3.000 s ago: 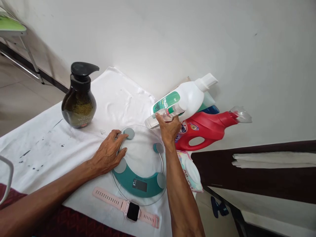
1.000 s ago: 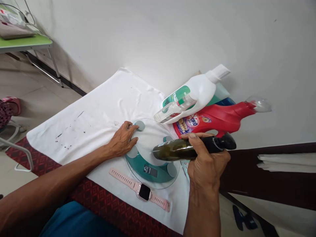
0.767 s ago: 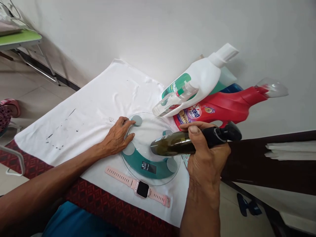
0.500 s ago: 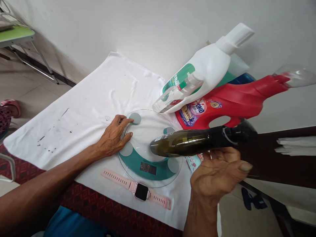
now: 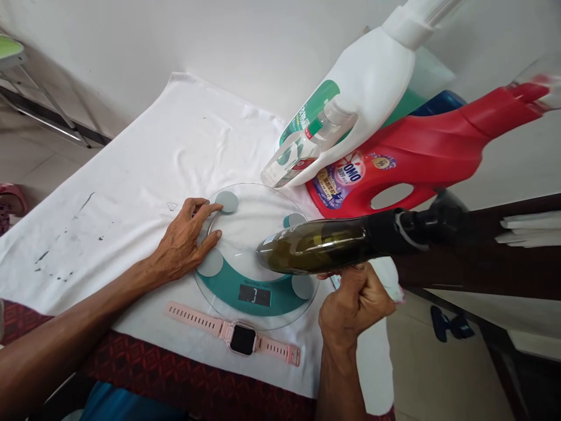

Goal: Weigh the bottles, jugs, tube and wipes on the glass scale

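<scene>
A round glass scale (image 5: 245, 318) with a teal band and a small display (image 5: 254, 295) lies on the white cloth. My left hand (image 5: 186, 242) rests at its left rim, thumb and fingers apart, index fingertip by a grey pad. On the scale, a dark green glass bottle (image 5: 311, 245) with a black spray-type top appears to stand, leaning rightward in view. My right hand (image 5: 350, 307) is closed just below the bottle, fingers curled and partly hidden behind it. Beside that hand shows a white packet (image 5: 385, 278) with a pink edge; whether the fingers grip it is unclear.
A pink-strapped smartwatch (image 5: 242, 339) lies in front of the scale. Behind stand a white jug (image 5: 372, 76), a small clear bottle (image 5: 302, 149) and a red OMO detergent jug (image 5: 421, 152). The white cloth (image 5: 127, 175) covers the table beside the wall.
My right hand has gone from open, palm up, to closed and has shifted left. My left hand stays on the scale's rim. The display reading looks different. The whole view has shifted slightly.
</scene>
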`<action>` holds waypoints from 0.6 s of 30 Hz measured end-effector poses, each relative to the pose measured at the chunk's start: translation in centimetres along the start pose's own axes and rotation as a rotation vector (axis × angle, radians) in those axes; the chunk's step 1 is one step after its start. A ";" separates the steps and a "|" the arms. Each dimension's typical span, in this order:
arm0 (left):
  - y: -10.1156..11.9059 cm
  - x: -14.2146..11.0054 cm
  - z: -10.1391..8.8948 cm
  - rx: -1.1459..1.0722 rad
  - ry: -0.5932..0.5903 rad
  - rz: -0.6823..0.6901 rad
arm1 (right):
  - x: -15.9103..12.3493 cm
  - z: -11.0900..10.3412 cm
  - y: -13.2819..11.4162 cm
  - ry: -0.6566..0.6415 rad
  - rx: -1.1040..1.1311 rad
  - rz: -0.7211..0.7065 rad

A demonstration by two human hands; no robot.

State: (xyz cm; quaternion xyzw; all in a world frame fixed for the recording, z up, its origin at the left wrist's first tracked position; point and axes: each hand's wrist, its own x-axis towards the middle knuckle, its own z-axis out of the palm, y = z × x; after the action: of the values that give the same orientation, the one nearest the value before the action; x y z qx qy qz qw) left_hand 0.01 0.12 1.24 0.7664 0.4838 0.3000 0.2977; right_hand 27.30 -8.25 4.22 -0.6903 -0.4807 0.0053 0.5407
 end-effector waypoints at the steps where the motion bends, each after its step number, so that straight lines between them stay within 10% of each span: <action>1: 0.0 0.0 0.0 0.002 -0.001 -0.002 | 0.0 0.0 0.1 -0.003 -0.020 -0.001; 18: -0.2 0.0 0.1 0.004 -0.028 -0.014 | -0.1 -0.1 2.3 -0.060 -0.216 -0.054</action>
State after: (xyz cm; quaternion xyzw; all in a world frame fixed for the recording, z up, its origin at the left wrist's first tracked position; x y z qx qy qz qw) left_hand 0.00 0.20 1.06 0.7677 0.4854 0.2865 0.3049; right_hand 28.81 -8.26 2.43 -0.7309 -0.5128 -0.0401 0.4486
